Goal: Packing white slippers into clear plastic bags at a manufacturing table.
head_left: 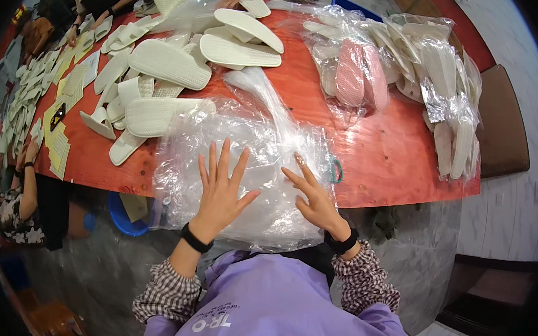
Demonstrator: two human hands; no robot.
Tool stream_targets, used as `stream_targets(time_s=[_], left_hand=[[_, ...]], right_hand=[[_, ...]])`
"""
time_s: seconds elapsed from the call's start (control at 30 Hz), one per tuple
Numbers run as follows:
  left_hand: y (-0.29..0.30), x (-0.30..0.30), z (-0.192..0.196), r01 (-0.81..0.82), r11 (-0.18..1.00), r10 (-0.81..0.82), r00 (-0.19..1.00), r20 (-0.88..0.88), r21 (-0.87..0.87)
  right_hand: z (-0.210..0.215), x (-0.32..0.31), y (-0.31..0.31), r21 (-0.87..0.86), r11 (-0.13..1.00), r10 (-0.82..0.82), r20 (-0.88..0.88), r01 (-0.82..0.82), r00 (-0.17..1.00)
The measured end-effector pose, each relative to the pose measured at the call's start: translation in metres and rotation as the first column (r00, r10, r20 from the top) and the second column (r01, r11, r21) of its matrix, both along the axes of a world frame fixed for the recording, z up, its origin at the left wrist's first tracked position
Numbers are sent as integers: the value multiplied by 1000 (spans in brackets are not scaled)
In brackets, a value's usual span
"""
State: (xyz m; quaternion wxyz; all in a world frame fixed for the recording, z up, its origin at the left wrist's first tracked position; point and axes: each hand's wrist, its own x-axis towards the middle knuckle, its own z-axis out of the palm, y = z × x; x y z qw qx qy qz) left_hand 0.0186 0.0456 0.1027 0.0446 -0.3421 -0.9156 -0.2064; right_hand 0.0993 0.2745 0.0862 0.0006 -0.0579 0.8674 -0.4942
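Observation:
A stack of clear plastic bags (188, 162) lies at the table's front edge, partly hanging over it. My left hand (219, 186) is over the bags with its fingers spread and nothing in it. To its right, my right hand (314, 199) is also over the bags, fingers apart and holding nothing; whether it presses on the plastic I cannot tell. A bunched strip of clear plastic (264, 102) stretches from the bags toward the back. Loose white slippers (170, 64) are heaped beyond and to the left of my hands.
Bagged pink slippers (351, 74) and bagged white slippers (441, 71) lie at the right. A green band (337, 171) is beside the bags. Under the table stands a blue bucket (123, 214). Several people work along the left and far sides, near yellow sheets (58, 147). A brown chair (503, 122) stands right.

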Motion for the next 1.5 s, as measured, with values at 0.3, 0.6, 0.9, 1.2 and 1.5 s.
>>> stream_targets(time_s=[0.3,0.6,0.9,1.2,1.5], left_hand=[[-19,-1,-118,141,989,-145,986,87,47],[-25,-9,-131,104,990,-120,978,170,100],[-11,-12,-99,210,956,-151,952,267,-207],[1,-16,-89,221,931,-106,926,362,-292],[6,-17,-81,222,936,-86,896,436,-272]], right_hand=[[10,-26,47,-496,830,-59,376,255,925],[-8,-11,42,113,981,-146,-100,157,984],[-3,-64,101,91,958,-258,-153,273,954],[60,-81,32,474,877,72,-282,74,957],[-32,-48,146,-361,911,-114,248,201,962]])
